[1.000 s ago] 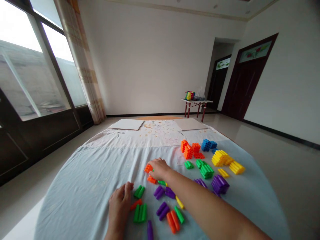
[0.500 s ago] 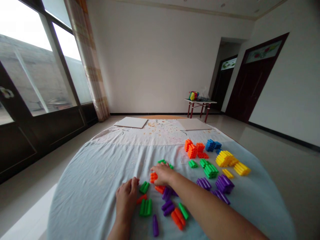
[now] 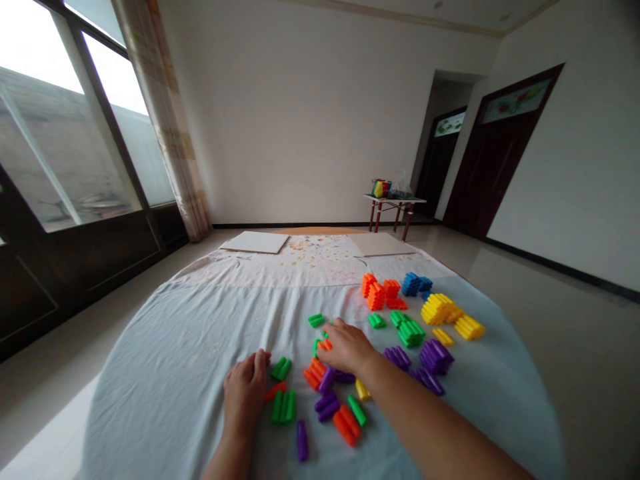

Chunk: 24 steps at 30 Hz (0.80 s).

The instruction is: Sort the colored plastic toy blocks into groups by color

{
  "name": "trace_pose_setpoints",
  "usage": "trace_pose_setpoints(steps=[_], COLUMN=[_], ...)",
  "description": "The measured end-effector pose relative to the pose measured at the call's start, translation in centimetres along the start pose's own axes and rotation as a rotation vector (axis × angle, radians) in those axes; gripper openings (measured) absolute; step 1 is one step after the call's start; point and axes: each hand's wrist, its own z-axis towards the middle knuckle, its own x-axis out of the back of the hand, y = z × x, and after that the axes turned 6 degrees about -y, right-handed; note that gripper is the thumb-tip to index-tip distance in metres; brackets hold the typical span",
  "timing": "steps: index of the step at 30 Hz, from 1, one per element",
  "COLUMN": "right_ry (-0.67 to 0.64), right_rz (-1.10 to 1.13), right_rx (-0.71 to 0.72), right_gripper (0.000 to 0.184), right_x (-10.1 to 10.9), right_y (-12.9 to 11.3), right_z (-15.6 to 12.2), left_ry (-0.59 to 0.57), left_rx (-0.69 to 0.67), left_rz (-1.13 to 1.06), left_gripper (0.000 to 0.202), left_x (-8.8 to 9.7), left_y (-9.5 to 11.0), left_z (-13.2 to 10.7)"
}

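At lower centre of the frame, the right hand (image 3: pixel 346 347) is over a small orange ribbed plastic block (image 3: pixel 325 345), its grip unclear, while the left hand (image 3: pixel 245 393) lies open beside a green ribbed plastic block (image 3: pixel 281 369), and a careless sweep could scatter the crowded pieces.

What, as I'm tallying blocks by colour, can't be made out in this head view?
The right hand covers part of the orange block and the purple block.
The top layers of the stacked yellow blocks hide the lower ones.
The lower edge cuts off the right forearm and left forearm.
The plastic bag on the side table is too small to show its contents.
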Motion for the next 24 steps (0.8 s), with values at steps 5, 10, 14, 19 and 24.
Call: trace_pose_setpoints(steps=[5, 10, 14, 19, 24], right_ry=[-0.03, -0.049, -0.158, -0.127, 0.055], right_rz=[-0.003, 0.073, -0.035, -0.096, 0.074], right_rx=[0.021, 0.257, 0.302, 0.316, 0.332], right_gripper=[0.04, 0.047, 0.048, 0.036, 0.046], right_x=[0.9, 1.7, 1.3, 0.8, 3.4], right_y=[0.9, 2.3, 2.6, 2.5, 5.7], right_z=[-0.7, -0.1, 0.3, 0.4, 0.7], left_ry=[-0.022, -0.027, -0.036, -0.025, -0.018], left_rx=[0.016, 0.014, 0.045, 0.054, 0.052], left_rz=[-0.003, -0.013, -0.021, -0.042, -0.021], left_gripper=[0.051, 0.052, 0.053, 0.053, 0.05], left_x=[-0.1, 0.0, -0.1, -0.2, -0.2], left_y=[-0.3, -0.6, -0.7, -1.3, -2.3], left_z=[0.2, 0.3, 0.3, 0.6, 1.3])
